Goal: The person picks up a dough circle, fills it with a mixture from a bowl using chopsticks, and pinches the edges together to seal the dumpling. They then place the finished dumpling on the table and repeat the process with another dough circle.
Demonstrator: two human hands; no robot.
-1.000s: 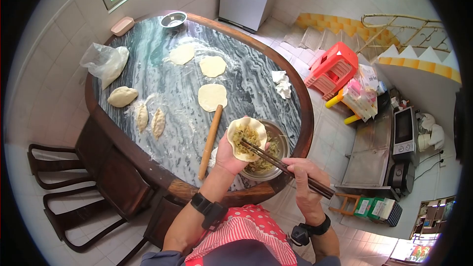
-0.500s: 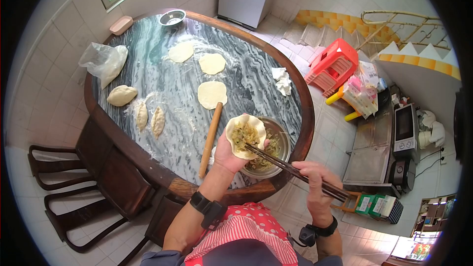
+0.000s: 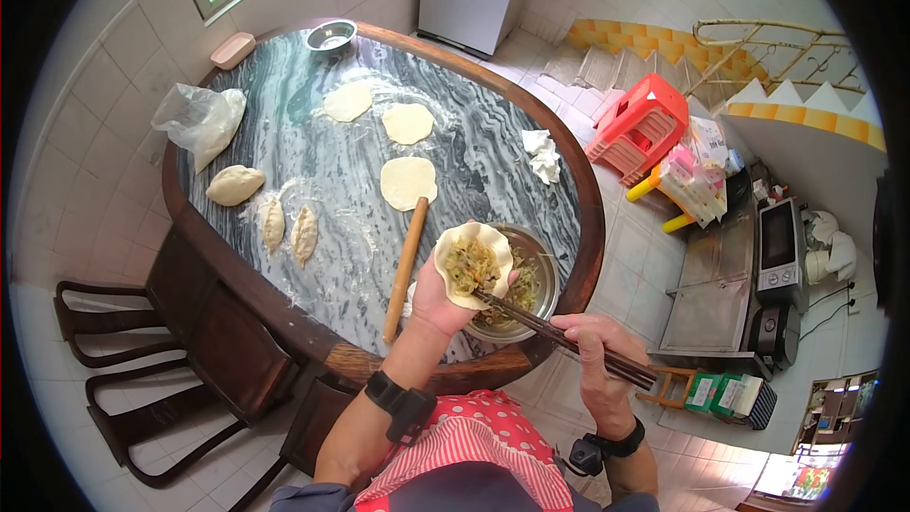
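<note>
My left hand (image 3: 440, 301) cups a round dough wrapper (image 3: 445, 254) from below, its edges curling up around a heap of shredded filling (image 3: 472, 265). In my right hand (image 3: 599, 360) is a pair of dark chopsticks (image 3: 540, 324), whose tips touch the lower edge of the filling. Behind the wrapper stands a metal bowl (image 3: 553, 286) of the same filling, partly hidden by my left hand and the wrapper. Left of that hand lies a wooden rolling pin (image 3: 405, 270), its far end against a flat dough round (image 3: 409, 182).
Two more dough rounds (image 3: 408, 123) lie farther back on the marble table (image 3: 493, 171). At left are two pleated dumplings (image 3: 303, 235), a dough lump (image 3: 235, 185) and a plastic bag (image 3: 202, 123). Crumpled tissue (image 3: 542, 155) lies right; a small bowl (image 3: 332, 35) sits at the back.
My right hand has shifted slightly left, and the chopstick tips have moved a little lower on the filling. The left hand and wrapper stay almost in place.
</note>
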